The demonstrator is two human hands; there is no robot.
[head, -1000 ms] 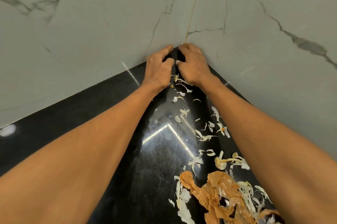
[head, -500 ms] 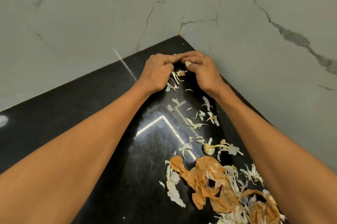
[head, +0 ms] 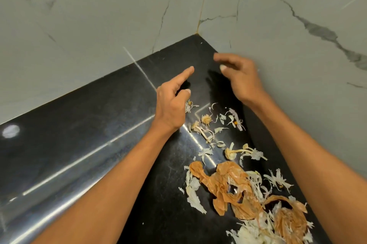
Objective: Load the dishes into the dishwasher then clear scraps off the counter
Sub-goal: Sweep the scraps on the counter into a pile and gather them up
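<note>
Presently both hands hover above the black worktop (head: 79, 144) near its corner. Left hand (head: 170, 108) and right hand (head: 241, 78): fingers released, grasping nothing. Scraps (head: 228, 174), pale trimmings and brown skins, lie scattered on the worktop between the forearms.

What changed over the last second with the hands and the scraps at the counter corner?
Both hands came back from the wall corner, dragging the small peels toward the pile. The left hand and right hand have since parted and opened, holding nothing. The corner of the black counter is now bare. The orange onion skins and white peels still lie on the counter.
</note>
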